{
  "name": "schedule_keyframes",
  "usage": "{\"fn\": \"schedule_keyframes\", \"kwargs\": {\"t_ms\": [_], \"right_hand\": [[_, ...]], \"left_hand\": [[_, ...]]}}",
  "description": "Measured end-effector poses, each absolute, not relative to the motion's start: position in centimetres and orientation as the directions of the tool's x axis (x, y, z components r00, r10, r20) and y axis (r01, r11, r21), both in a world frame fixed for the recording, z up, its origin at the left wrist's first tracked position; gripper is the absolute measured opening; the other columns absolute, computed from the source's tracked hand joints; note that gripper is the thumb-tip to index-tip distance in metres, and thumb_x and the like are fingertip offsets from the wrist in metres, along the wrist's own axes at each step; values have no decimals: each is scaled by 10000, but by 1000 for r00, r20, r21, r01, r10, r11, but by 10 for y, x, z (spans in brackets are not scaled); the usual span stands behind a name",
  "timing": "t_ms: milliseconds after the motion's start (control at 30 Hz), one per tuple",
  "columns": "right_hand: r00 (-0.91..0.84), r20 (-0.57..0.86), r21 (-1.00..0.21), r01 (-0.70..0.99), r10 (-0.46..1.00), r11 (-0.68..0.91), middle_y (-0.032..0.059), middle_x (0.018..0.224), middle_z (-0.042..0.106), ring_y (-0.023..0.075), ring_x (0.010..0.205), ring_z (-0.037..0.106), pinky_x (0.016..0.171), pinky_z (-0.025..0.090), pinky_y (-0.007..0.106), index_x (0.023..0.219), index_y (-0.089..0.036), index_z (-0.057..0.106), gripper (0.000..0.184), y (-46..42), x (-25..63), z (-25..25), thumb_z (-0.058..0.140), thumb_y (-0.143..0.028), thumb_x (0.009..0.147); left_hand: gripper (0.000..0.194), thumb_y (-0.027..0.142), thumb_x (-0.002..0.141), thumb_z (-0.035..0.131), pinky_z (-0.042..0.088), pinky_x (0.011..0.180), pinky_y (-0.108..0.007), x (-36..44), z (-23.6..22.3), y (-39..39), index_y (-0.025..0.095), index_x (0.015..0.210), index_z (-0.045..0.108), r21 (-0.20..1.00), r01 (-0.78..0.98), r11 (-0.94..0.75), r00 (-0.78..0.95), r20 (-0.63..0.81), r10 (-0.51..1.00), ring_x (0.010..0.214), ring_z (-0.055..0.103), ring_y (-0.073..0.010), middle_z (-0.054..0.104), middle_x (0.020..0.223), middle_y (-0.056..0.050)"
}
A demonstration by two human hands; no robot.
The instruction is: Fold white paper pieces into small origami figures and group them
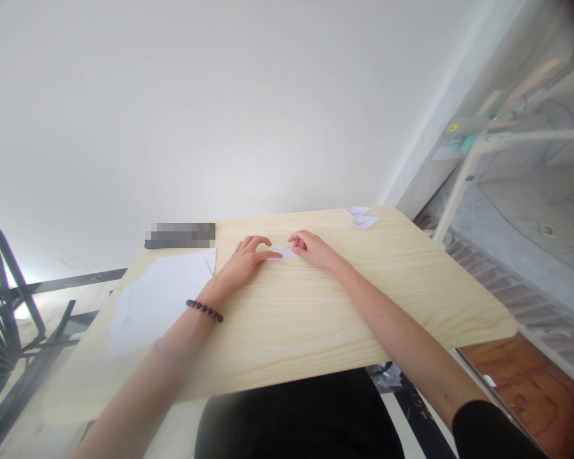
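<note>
A small piece of folded white paper [283,252] lies on the wooden table between my two hands, partly covered by the fingers. My left hand [245,261], with a dark bead bracelet [204,310] at the wrist, curves its thumb and index finger around the paper's left end; the thumb rests along its near edge. At the right end, my right hand [314,250] has its fingers curled and its thumb and fingertips pinch the paper. The exact fold is too small to make out.
Loose white sheets [165,293] lie on the table's left side, below a dark pixelated object [180,236]. Folded white paper pieces [365,222] sit at the far right corner of the table [316,325]. A wall stands behind, a black chair [9,299] left, a white metal frame [463,182] right.
</note>
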State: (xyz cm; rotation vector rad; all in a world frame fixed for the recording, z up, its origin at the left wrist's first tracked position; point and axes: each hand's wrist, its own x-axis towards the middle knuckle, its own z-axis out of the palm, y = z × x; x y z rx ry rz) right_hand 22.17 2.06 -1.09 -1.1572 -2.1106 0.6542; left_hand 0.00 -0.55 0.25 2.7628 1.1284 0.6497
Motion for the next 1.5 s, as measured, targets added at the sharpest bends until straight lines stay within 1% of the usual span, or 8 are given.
{"fn": "schedule_keyframes", "kwargs": {"t_ms": [133, 333, 467, 633, 867, 967, 1233, 1500], "right_hand": [[-408, 309, -667, 550, 859, 502, 23, 843, 536, 78, 639, 461, 630, 382, 222, 949, -158, 531, 233, 20, 222, -11, 450, -131, 733], [-374, 310, -667, 570, 874, 480, 22, 837, 540, 84, 632, 454, 628, 386, 232, 933, -163, 539, 207, 19, 218, -13, 479, -241, 751], [-424, 302, -660, 553, 854, 508, 20, 878, 512, 74, 635, 455, 650, 388, 229, 951, -170, 546, 238, 20, 220, -13, 509, -184, 716], [-485, 229, -711, 509, 844, 485, 25, 945, 473, 62, 640, 464, 637, 395, 215, 947, -184, 561, 265, 23, 229, -6, 457, -115, 714], [-486, 212, -723, 506, 848, 471, 22, 946, 475, 69, 661, 463, 647, 393, 219, 938, -188, 566, 250, 22, 233, -4, 445, -126, 728], [-489, 218, -717, 507, 845, 478, 16, 902, 471, 70, 658, 461, 656, 390, 221, 927, -178, 566, 232, 21, 231, -4, 462, -141, 723], [-542, 141, -731, 507, 829, 456, -14, 756, 447, 66, 585, 426, 585, 366, 197, 961, -184, 560, 308, 22, 230, 1, 430, -87, 700], [-423, 273, -654, 577, 864, 489, 0, 801, 475, 68, 600, 425, 633, 372, 218, 889, -174, 569, 204, 23, 221, -13, 515, -170, 692]], "left_hand": [[471, 45, 789, 361, 321, 895, -412, 0, 0, -4, 362, 1087, 542, 189, 631, -753, 685, 321, 654, 1069, 335, -217, 422, 1129, -31], [520, 19, 771, 367, 330, 897, -410, -2, -3, -1, 383, 1112, 516, 188, 618, -763, 699, 313, 643, 1071, 333, -213, 423, 1127, -24], [507, 22, 774, 368, 331, 898, -413, -2, -5, 0, 373, 1103, 528, 200, 619, -760, 693, 316, 648, 1063, 340, -213, 429, 1121, -28], [497, 30, 779, 364, 335, 893, -408, -3, -6, 1, 368, 1103, 529, 216, 622, -752, 692, 297, 658, 1038, 360, -206, 438, 1109, -29], [501, 33, 778, 365, 335, 890, -407, -4, -8, 3, 381, 1102, 525, 219, 626, -748, 688, 296, 663, 1033, 371, -205, 443, 1106, -25], [502, 34, 777, 366, 337, 887, -400, -4, -7, 2, 382, 1103, 524, 221, 628, -746, 688, 291, 665, 1027, 381, -202, 443, 1107, -24], [508, 31, 771, 364, 335, 880, -388, -4, -7, 2, 382, 1101, 524, 218, 640, -737, 683, 278, 676, 1019, 402, -195, 436, 1115, -22], [503, 32, 774, 351, 331, 888, -377, -3, -5, 1, 370, 1103, 526, 226, 642, -733, 681, 271, 680, 1017, 410, -189, 443, 1113, -22]]}}
